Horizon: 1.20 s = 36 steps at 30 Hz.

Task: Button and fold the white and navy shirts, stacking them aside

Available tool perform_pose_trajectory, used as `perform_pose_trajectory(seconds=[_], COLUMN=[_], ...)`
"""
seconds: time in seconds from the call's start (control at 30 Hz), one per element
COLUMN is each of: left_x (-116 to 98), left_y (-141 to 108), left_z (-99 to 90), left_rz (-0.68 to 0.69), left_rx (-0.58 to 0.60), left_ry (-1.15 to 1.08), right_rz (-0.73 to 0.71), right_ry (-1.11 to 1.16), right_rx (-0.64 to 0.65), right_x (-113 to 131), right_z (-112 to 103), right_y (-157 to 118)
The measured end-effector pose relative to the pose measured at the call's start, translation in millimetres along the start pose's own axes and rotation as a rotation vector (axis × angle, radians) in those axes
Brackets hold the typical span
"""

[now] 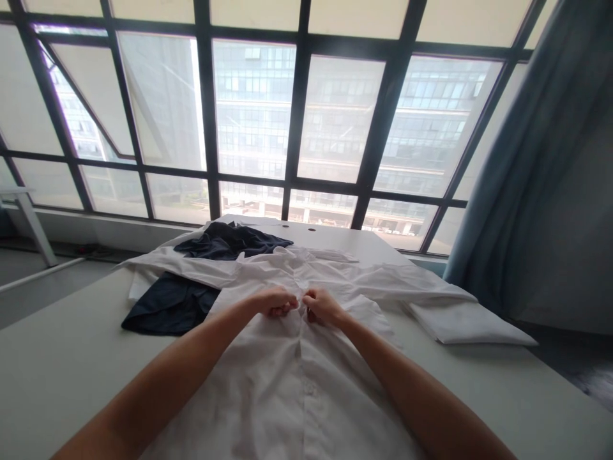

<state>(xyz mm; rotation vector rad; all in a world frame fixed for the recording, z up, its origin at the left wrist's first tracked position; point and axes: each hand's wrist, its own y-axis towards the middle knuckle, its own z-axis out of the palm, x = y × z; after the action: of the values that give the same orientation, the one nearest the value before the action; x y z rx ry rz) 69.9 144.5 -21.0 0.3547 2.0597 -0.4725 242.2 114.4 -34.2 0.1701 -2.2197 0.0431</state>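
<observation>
A white button-up shirt (268, 364) lies spread on the table with its front facing up, sleeves stretched to both sides and collar at the far end. My left hand (278, 300) is closed on the shirt's front edge near the chest. Close beside it, my right hand (322, 305) pinches the opposite front edge, the two sets of fingers almost meeting at the button line. Some buttons show faintly on the placket below my hands. Whatever small part sits between my fingertips is hidden.
Dark navy garments (172, 305) lie under and beyond the left sleeve. A folded white cloth (472, 321) rests under the right sleeve on the white table (522, 390). Behind stand large gridded windows, with a blue-grey curtain (512, 191) at right.
</observation>
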Motion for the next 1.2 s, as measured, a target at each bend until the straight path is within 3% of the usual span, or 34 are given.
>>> perform_pose_trajectory(seconds=[0.1, 0.33, 0.53, 0.8, 1.07, 1.2], left_x=[5, 8, 10, 12, 16, 14], left_y=[-6, -11, -9, -8, -4, -6], left_z=[5.9, 17.3, 17.2, 13.4, 12.4, 11.6], left_rz=[0.064, 0.233, 0.255, 0.212, 0.206, 0.207], left_rx=[0.116, 0.047, 0.080, 0.105, 0.096, 0.102], left_ry=[-0.021, 0.007, -0.043, -0.097, -0.116, -0.099], right_rz=[-0.032, -0.203, -0.237, -0.166, -0.242, -0.207], right_ry=[0.176, 0.202, 0.102, 0.029, 0.073, 0.106], right_rx=[-0.050, -0.326, -0.209, -0.235, -0.251, -0.242], right_x=[-11, -7, -9, -13, -16, -15], right_z=[7, 9, 10, 13, 14, 14], right_y=[-8, -3, -6, -5, -7, -7])
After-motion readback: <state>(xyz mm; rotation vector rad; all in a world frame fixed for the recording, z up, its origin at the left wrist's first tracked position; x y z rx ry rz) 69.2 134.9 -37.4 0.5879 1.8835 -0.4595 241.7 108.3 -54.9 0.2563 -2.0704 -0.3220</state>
